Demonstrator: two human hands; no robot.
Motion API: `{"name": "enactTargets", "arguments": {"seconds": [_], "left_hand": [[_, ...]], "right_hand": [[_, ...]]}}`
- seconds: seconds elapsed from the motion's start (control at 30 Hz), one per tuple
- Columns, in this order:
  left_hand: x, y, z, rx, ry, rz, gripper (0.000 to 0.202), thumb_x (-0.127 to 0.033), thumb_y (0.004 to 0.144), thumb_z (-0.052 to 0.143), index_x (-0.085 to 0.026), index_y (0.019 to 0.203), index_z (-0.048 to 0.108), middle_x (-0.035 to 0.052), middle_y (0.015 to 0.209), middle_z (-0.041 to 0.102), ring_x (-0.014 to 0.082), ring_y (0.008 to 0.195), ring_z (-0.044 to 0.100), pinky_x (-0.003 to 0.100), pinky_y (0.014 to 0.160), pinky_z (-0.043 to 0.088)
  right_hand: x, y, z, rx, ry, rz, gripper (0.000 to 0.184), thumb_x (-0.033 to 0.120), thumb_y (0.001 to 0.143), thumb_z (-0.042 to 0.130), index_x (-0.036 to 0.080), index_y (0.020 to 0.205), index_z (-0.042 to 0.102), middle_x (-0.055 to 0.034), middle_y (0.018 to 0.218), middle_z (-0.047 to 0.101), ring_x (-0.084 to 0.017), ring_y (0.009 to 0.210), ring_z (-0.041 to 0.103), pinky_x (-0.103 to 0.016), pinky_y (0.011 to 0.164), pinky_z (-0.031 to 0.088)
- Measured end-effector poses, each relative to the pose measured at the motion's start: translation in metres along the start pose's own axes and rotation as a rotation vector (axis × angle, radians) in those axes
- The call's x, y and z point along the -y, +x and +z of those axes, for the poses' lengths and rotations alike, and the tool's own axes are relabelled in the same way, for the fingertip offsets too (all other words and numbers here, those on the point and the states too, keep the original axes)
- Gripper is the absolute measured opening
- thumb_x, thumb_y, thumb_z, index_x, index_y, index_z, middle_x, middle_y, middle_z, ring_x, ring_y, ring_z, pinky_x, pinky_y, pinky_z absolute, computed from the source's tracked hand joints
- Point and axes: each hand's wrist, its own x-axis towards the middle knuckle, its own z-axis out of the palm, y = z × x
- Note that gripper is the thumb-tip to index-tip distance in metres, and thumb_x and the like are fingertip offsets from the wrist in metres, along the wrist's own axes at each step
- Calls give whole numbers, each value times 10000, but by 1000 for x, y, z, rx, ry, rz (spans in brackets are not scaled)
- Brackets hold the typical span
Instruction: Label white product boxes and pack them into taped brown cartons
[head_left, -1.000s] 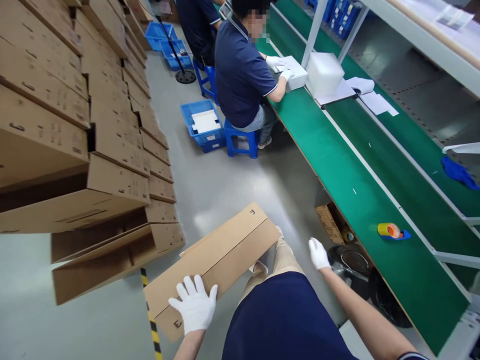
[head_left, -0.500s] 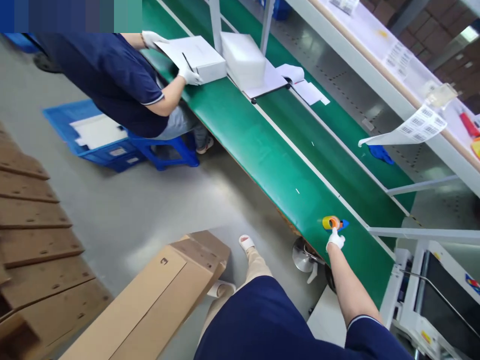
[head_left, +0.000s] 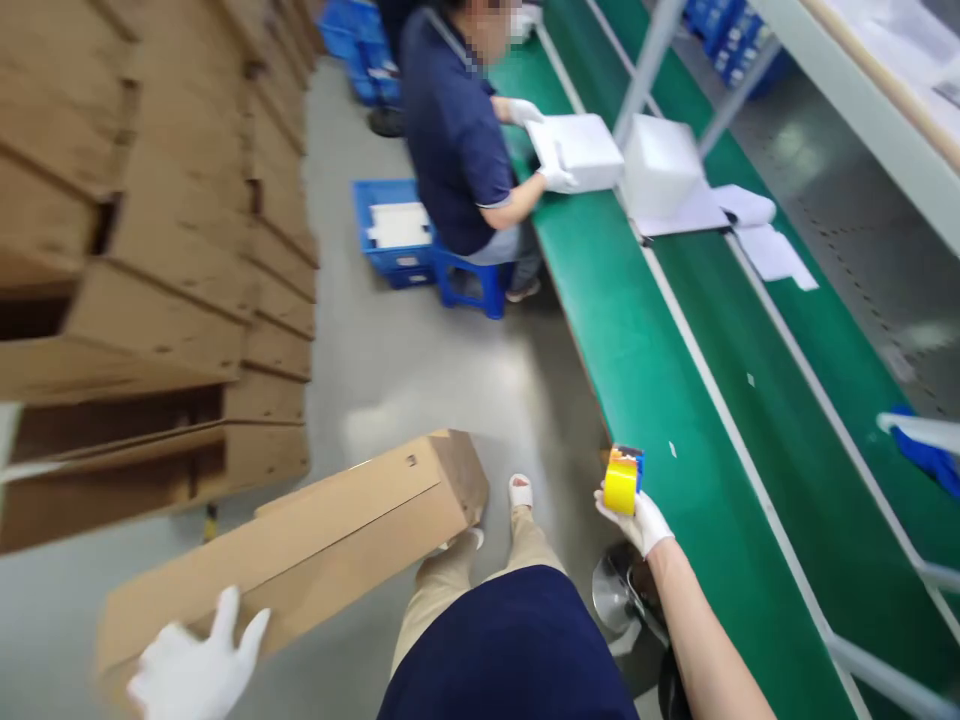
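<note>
My left hand (head_left: 193,668), in a white glove, rests with fingers spread on the near end of a long flat cardboard box (head_left: 300,545) that leans across in front of my legs. My right hand (head_left: 637,518), also gloved, is closed around a yellow tape dispenser with a blue handle (head_left: 622,480), held in the air just off the near edge of the green conveyor belt (head_left: 675,370).
Stacked cardboard boxes (head_left: 150,250) fill the left side. A seated co-worker (head_left: 457,140) handles a white box (head_left: 581,150) on the belt, beside a white foam block (head_left: 660,165) and papers. A blue crate (head_left: 394,230) and a blue stool stand on the grey floor.
My right hand reached to the belt, took the tape dispenser and lifted it off towards me. The view swung back left, and my left hand is on the box again.
</note>
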Motion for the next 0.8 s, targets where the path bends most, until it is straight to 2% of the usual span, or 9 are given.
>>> {"name": "enactTargets", "arguments": {"seconds": [0.1, 0.2, 0.3, 0.4, 0.47, 0.53, 0.6, 0.67, 0.8], "left_hand": [[14, 15, 22, -241, 0, 90, 630, -534, 978, 509, -357, 1582, 470, 171, 1423, 638, 388, 1372, 512, 492, 1039, 385], [29, 27, 39, -327, -204, 149, 595, -510, 1008, 492, -307, 1567, 508, 243, 1536, 505, 435, 1420, 445, 554, 1079, 353], [39, 37, 56, -382, -441, 127, 708, -578, 972, 539, -202, 1571, 503, 272, 1598, 422, 458, 1495, 355, 597, 1168, 276], [39, 49, 77, -408, -676, 38, 878, -644, 918, 581, -75, 1575, 457, 276, 1666, 328, 459, 1562, 245, 605, 1258, 156], [39, 59, 91, -414, -817, 29, 938, -689, 900, 580, -63, 1583, 432, 266, 1692, 285, 468, 1578, 209, 626, 1277, 94], [40, 68, 102, -433, -916, 53, 973, -725, 906, 549, -60, 1599, 398, 262, 1706, 251, 474, 1586, 186, 640, 1282, 55], [43, 72, 111, -457, -971, 74, 979, -736, 923, 512, -45, 1604, 378, 264, 1708, 242, 470, 1592, 172, 632, 1287, 41], [47, 73, 116, -481, -1000, 78, 964, -726, 934, 504, -35, 1595, 384, 263, 1702, 261, 452, 1598, 170, 598, 1298, 47], [51, 72, 121, -532, -1040, 54, 929, -700, 930, 546, -50, 1580, 407, 244, 1700, 287, 411, 1604, 189, 548, 1310, 58]], "right_hand": [[58, -32, 141, 483, 163, 55, 450, 300, 755, 734, 204, 1186, 649, -132, 1156, 765, -313, 1029, 756, -500, 943, 603], [94, -72, 275, 776, 40, 132, 484, 217, 659, 791, 187, 1131, 682, -90, 1027, 787, -276, 918, 764, -416, 885, 610], [100, -106, 391, 952, -197, 239, 475, 211, 646, 753, 196, 1117, 690, -79, 1016, 792, -255, 885, 753, -405, 843, 604], [88, -140, 502, 1100, -499, 252, 474, 283, 687, 712, 213, 1155, 695, -90, 1151, 775, -270, 1021, 733, -436, 920, 577], [74, -174, 579, 1199, -758, 34, 513, 348, 726, 708, 239, 1226, 682, -71, 1280, 737, -267, 1141, 691, -425, 1002, 535], [55, -219, 655, 1250, -1120, -363, 573, 396, 742, 721, 276, 1298, 660, -38, 1296, 729, -260, 1162, 669, -402, 1028, 505], [27, -271, 726, 1252, -1499, -793, 577, 418, 754, 716, 313, 1318, 663, -11, 1174, 764, -249, 1065, 687, -373, 972, 506], [-10, -320, 788, 1280, -1788, -1103, 491, 442, 779, 684, 330, 1256, 707, -2, 1051, 780, -230, 959, 697, -331, 881, 507], [-101, -384, 877, 1297, -2262, -1392, 330, 496, 775, 646, 242, 930, 790, -76, 930, 773, -243, 887, 693, -305, 751, 494]]}}
